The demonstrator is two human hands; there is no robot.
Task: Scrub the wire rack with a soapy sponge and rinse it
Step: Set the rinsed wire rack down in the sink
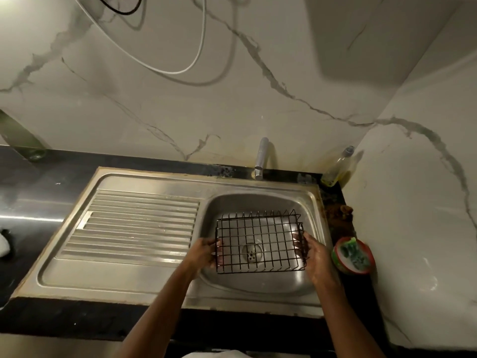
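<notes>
Fingers of left hand [206, 251] and right hand [316, 257] curled around opposite ends of wire rack [259, 244] above sink [291, 280].

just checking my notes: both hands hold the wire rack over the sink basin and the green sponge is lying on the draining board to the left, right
Not quite. The head view shows the green sponge in a red-rimmed dish on the counter right of the sink, not on the draining board. The rest holds: left hand and right hand hold the wire rack over the basin.
</notes>
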